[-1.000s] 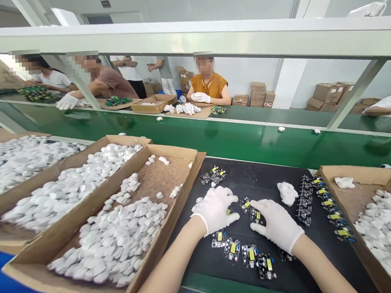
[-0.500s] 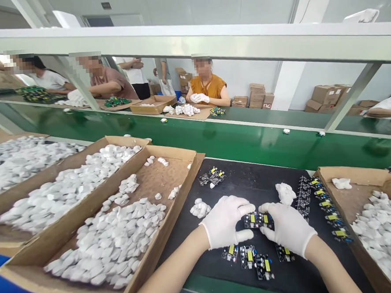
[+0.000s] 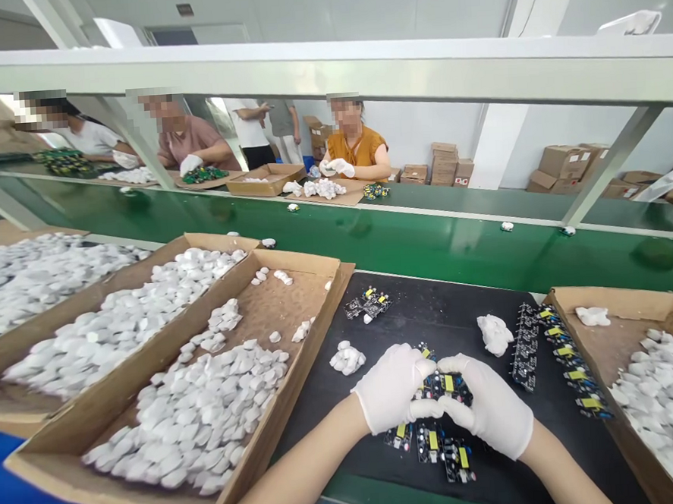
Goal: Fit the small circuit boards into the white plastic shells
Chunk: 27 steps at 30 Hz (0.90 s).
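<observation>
Both my hands wear white gloves and meet over the black mat [image 3: 443,314]. My left hand [image 3: 391,387] and my right hand [image 3: 488,410] together grip a small bunch of black circuit boards [image 3: 444,384] with yellow parts, held just above the mat. More circuit boards [image 3: 431,448] lie flat on the mat right below my hands. A small pile of white caps [image 3: 347,357] sits left of my left hand.
A cardboard tray of white caps [image 3: 202,397] lies to my left, another tray [image 3: 664,384] to my right. A row of boards [image 3: 553,353] lines the right tray's edge; a few boards [image 3: 368,304] lie farther back. Beyond runs a green conveyor [image 3: 404,240] with other people seated across.
My hands have drawn together and gathered the loose boards from the mat into one bunch, lifted between both palms. Fewer boards lie on the mat. Small white pieces on the conveyor have drifted right.
</observation>
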Each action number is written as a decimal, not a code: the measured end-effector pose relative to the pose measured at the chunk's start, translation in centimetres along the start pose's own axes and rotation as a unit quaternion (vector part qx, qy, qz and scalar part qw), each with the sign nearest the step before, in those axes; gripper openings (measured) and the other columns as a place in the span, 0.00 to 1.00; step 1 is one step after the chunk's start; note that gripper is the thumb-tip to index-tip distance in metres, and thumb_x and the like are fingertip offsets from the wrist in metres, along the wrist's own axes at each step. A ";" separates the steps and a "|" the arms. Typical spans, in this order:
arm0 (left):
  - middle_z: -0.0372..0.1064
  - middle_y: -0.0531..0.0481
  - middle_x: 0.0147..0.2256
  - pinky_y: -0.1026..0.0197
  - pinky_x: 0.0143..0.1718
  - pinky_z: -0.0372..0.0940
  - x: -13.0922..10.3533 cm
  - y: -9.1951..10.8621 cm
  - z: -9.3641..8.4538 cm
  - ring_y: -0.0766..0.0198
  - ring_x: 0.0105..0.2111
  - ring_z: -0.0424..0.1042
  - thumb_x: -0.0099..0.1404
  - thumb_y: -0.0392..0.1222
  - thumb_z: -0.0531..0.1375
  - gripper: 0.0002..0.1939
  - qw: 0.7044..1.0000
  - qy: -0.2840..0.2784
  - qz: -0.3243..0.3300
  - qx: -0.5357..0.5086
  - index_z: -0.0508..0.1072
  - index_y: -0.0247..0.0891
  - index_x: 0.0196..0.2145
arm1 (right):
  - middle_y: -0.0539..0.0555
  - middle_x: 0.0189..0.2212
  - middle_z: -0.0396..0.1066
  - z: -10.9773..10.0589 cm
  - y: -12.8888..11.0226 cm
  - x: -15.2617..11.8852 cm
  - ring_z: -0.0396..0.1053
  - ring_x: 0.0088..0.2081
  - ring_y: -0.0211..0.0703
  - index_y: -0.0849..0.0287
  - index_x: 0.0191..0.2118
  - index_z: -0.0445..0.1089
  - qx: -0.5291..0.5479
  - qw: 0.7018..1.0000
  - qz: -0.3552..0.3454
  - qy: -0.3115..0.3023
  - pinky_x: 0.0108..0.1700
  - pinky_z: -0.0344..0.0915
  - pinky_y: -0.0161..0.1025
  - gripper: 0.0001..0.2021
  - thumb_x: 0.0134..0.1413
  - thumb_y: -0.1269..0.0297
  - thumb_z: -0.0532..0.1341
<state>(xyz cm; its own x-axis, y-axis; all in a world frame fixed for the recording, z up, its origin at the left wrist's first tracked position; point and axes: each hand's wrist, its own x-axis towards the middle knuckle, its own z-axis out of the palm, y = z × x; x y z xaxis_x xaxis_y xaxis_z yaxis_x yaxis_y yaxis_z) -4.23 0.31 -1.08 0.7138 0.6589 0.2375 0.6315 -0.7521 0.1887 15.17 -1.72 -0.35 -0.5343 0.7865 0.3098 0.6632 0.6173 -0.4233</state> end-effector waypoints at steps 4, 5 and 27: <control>0.66 0.44 0.30 0.56 0.32 0.57 0.0 -0.2 0.6 0.57 0.29 0.63 0.58 0.69 0.32 0.40 0.997 0.036 -0.005 -0.062 0.69 0.35 0.39 | 0.59 0.40 0.71 0.1 -0.2 0.2 0.70 0.41 0.49 0.60 0.43 0.63 0.065 0.996 0.053 -0.014 0.44 0.67 0.48 0.13 0.52 0.62 0.56; 0.65 0.44 0.30 0.56 0.33 0.58 0.0 -0.2 0.7 0.57 0.30 0.63 0.58 0.69 0.31 0.40 0.995 0.054 -0.004 -0.087 0.69 0.36 0.39 | 0.59 0.40 0.71 0.2 -0.3 0.2 0.70 0.42 0.49 0.60 0.43 0.63 0.082 0.994 0.064 -0.013 0.44 0.67 0.48 0.12 0.52 0.61 0.56; 0.71 0.48 0.38 0.56 0.38 0.60 0.5 0.2 -1.0 0.54 0.37 0.69 0.52 0.63 0.59 0.32 0.997 0.020 -0.029 -0.069 0.64 0.44 0.50 | 0.56 0.38 0.70 0.7 0.4 0.6 0.70 0.41 0.49 0.56 0.41 0.66 0.049 0.996 0.066 0.018 0.44 0.68 0.48 0.13 0.49 0.61 0.61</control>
<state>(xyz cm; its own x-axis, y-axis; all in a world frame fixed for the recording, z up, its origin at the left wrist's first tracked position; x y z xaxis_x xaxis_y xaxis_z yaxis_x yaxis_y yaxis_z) -4.07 0.44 -0.01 0.6628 0.7019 0.2607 0.6209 -0.7099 0.3326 14.74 -1.00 -0.91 -0.4257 0.8618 0.2757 0.6713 0.5051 -0.5424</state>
